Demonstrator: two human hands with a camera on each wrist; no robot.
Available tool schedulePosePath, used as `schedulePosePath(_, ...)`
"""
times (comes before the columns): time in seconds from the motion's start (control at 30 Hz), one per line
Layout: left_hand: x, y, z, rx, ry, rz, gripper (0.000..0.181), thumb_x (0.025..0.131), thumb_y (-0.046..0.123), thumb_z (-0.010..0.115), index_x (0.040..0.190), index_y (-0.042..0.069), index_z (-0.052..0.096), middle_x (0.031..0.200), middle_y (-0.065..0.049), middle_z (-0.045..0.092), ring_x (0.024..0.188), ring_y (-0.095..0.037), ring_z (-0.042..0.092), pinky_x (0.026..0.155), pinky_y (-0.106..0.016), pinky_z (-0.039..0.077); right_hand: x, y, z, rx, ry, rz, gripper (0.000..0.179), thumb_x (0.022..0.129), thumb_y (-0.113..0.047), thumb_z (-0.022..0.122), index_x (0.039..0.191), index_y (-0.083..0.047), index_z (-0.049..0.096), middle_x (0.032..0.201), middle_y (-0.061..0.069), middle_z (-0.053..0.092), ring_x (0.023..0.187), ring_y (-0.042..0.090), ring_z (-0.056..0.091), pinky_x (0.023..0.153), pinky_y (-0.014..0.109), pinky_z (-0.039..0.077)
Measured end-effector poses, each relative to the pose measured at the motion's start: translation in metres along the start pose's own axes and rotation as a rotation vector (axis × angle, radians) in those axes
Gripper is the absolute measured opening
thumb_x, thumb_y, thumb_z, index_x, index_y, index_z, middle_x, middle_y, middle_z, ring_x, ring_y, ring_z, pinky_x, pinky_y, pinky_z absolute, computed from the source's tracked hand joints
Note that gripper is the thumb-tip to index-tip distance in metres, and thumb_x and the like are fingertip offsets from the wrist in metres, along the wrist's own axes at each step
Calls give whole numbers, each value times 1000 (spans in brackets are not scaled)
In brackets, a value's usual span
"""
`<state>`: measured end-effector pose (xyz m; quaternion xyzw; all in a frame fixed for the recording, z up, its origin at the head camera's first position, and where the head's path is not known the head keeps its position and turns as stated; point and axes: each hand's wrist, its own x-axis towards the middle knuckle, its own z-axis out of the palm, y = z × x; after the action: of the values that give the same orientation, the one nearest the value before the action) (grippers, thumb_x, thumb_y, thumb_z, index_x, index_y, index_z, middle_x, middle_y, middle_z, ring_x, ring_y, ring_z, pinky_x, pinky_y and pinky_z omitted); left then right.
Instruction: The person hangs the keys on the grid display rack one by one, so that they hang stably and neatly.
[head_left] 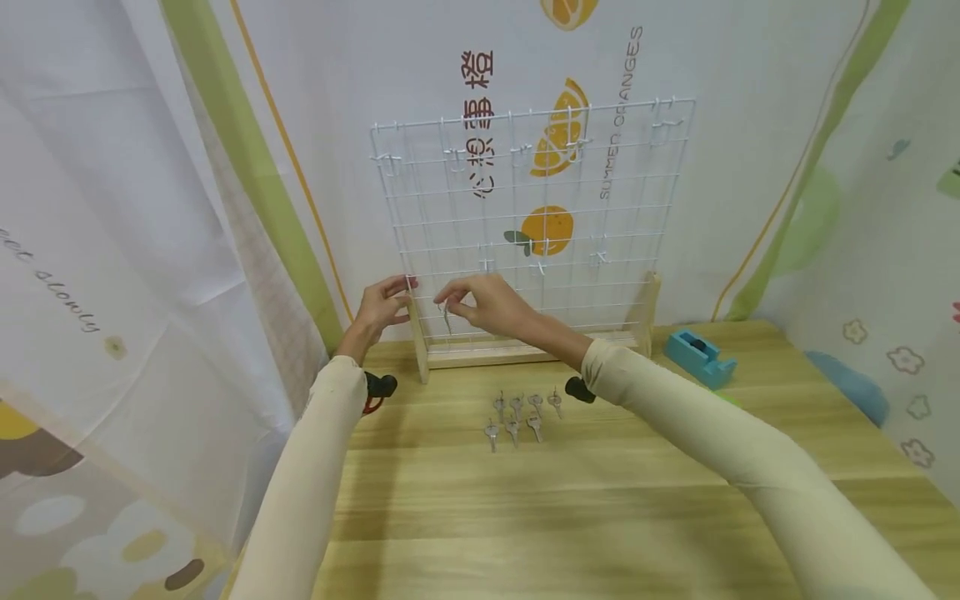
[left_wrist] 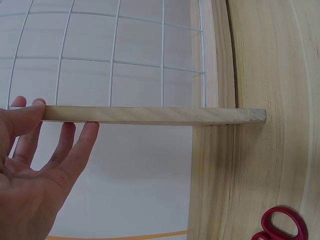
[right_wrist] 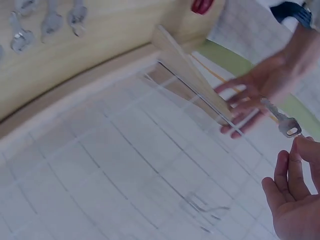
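Observation:
With thumb and fingers on opposite sides, my left hand [head_left: 382, 310] grips the upper end of a wooden side post [left_wrist: 150, 115]. That post supports a white wire grid rack [head_left: 622, 106] standing upright at the back of the table. My right hand [head_left: 491, 304] pinches a small silver key [right_wrist: 287, 126] at its ring, in front of the grid's lower left part. The key's blade points away from my fingertips in the right wrist view. Several loose keys [head_left: 535, 427] lie in two rows on the table in front of the rack.
White hooks [head_left: 667, 124] hang along the upper grid, with a few more lower down. A blue tape dispenser [head_left: 697, 358] sits right of the rack. Red-handled scissors [left_wrist: 285, 220] lie by the left post. A printed curtain [head_left: 322, 83] hangs behind.

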<state>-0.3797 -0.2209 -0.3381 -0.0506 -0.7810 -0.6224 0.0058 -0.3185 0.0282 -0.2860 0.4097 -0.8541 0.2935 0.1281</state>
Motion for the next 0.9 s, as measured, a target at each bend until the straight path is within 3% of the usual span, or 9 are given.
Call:
schedulePosePath(0.13, 1, -2, 0, -21, -2, -4, 45, 107, -2, 52, 151, 2, 53, 158, -15, 48, 142, -36, 49, 108, -55, 52, 19, -13, -18, 17, 38, 5, 19, 102, -9, 68, 119, -8, 78, 107, 8, 78, 94, 21, 72, 66, 32, 50)
schedulePosePath(0.33, 1, -1, 0, -16, 11, 13, 44, 105, -2, 52, 149, 1, 54, 157, -15, 49, 142, -35, 48, 108, -57, 52, 46, -24, -35, 40, 127, -28, 19, 101, -7, 69, 117, -8, 78, 107, 7, 78, 101, 20, 73, 72, 26, 49)
schedulePosePath(0.47, 2, 0, 1, -19, 17, -1, 42, 106, 0, 52, 148, 2, 56, 157, -14, 50, 144, -33, 47, 107, -57, 52, 59, -32, -44, 63, 180, -42, 18, 101, -7, 69, 117, -8, 78, 107, 7, 79, 101, 17, 73, 64, 25, 40)
schedulePosePath(0.57, 2, 0, 0, -30, 20, -12, 41, 107, 1, 53, 148, 3, 57, 156, -14, 51, 143, -33, 47, 108, -58, 52, 68, -38, -50, 70, 225, -62, 19, 101, -6, 69, 117, -7, 78, 108, 7, 79, 102, 17, 73, 63, 24, 40)
schedulePosePath(0.67, 3, -1, 0, -42, 18, -17, 41, 107, 0, 53, 148, 3, 57, 156, -14, 51, 144, -32, 47, 109, -58, 51, 76, -45, -55, 81, 272, -82, 19, 101, -6, 69, 117, -6, 78, 108, 8, 79, 101, 18, 74, 69, 24, 46)
schedulePosePath(0.77, 3, -1, -1, -49, 16, -16, 41, 107, -1, 53, 148, 3, 57, 155, -14, 52, 144, -31, 46, 109, -58, 51, 86, -53, -61, 117, 317, -96, 19, 100, -5, 70, 117, -5, 77, 109, 8, 78, 101, 18, 74, 85, 26, 56)
schedulePosePath(0.9, 3, -2, 0, -49, 19, -10, 41, 106, -1, 54, 147, 3, 58, 155, -14, 52, 144, -31, 47, 108, -57, 51, 97, -61, -68, 171, 364, -106, 20, 99, -4, 71, 118, -4, 76, 110, 11, 78, 101, 19, 74, 94, 33, 59)
